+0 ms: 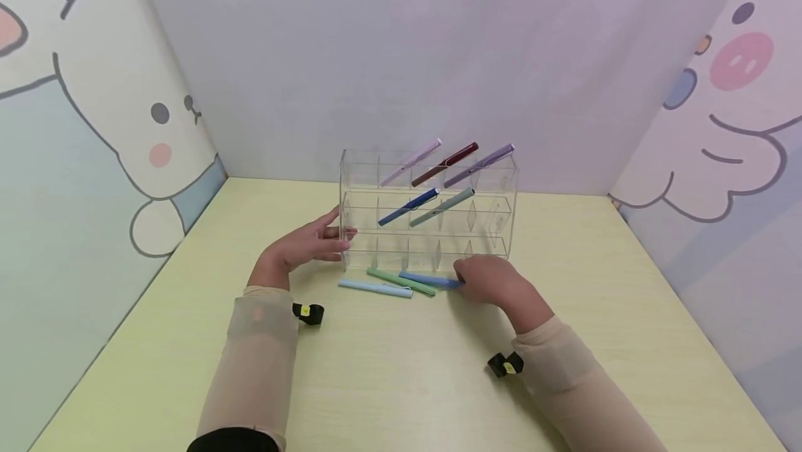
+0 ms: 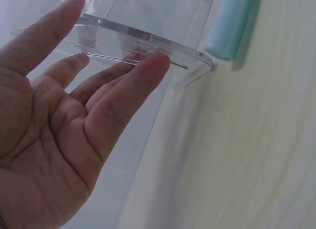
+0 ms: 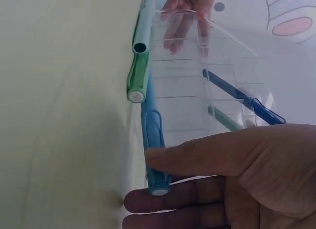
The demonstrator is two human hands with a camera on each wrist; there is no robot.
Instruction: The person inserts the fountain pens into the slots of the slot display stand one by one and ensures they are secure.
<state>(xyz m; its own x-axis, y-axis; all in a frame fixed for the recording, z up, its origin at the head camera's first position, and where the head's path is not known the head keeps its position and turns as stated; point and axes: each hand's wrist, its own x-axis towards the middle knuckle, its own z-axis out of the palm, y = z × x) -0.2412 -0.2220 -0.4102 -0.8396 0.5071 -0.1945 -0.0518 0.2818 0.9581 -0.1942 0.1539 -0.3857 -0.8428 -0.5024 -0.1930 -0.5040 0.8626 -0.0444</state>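
A clear acrylic pen rack point(image 1: 391, 253) with stepped rows stands in the middle of the table. My left hand point(image 1: 307, 243) is at its left side, fingers spread and fairly straight along the end wall, gripping nothing. At the rack's front right, my right hand point(image 1: 491, 281) pinches one end of a blue pen point(image 3: 152, 123), thumb on top and fingers beneath. That pen lies against a green pen point(image 1: 401, 282), and a light blue pen point(image 1: 376, 289) lies in front of them, all along the rack's foot.
A lilac pen point(image 1: 410, 163), a dark red pen point(image 1: 445, 164) and a purple pen point(image 1: 479, 165) slant in the top row. A dark blue pen point(image 1: 408, 207) and a grey-green pen point(image 1: 442, 207) lean in the middle row. Walls point(image 1: 401, 55) surround the table point(image 1: 401, 382).
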